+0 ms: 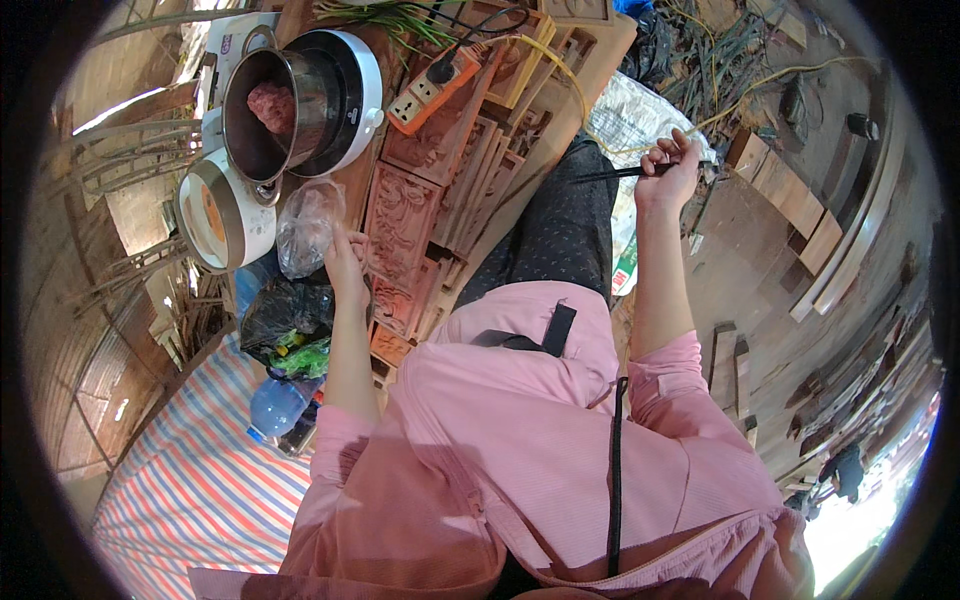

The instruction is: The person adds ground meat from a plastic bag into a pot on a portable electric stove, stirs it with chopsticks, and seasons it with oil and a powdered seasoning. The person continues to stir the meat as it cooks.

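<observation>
My left hand (346, 264) pinches the edge of a clear plastic bag (308, 228), which hangs crumpled just below a steel pot. A lump of red meat, apparently minced (271, 107), lies inside this steel pot (244, 140). The pot stands on a round white appliance with a black top (350, 92). Out to the right, over my leg, my right hand (668, 172) is closed around a pair of dark chopsticks (618, 173). Their tips point left, apart from the pot.
A white rice cooker (228, 212) stands beside the pot. An orange power strip (434, 92) with a cord lies on carved wooden panels (403, 220). Green stalks (395, 18) are at the top. A black bag (285, 318) and a water bottle (280, 405) sit near the striped sheet (215, 440).
</observation>
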Demonstrator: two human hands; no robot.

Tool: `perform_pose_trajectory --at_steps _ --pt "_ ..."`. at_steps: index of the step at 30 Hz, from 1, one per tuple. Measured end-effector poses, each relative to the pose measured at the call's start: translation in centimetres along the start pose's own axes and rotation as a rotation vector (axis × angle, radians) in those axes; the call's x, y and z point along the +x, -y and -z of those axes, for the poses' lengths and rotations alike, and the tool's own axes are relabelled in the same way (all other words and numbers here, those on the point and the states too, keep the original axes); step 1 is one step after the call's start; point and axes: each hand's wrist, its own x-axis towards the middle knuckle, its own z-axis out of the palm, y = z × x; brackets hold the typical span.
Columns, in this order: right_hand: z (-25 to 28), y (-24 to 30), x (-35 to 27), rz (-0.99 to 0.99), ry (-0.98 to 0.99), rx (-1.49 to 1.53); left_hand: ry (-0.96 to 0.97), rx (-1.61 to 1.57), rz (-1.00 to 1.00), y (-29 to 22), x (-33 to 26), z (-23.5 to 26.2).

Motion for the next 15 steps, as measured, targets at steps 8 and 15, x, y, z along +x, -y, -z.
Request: perform_pose_trajectory --at_steps 8,15 --pt "-11.8 -9.8 -10.0 -0.253 0.694 -0.574 0.011 -0.015 -0.096 0.6 -0.7 -0.2" --pt "-19.4 -21.3 -12.9 0.060 0.940 -1.048 0.018 -0.112 -0.025 2.7 -3.2 3.4"
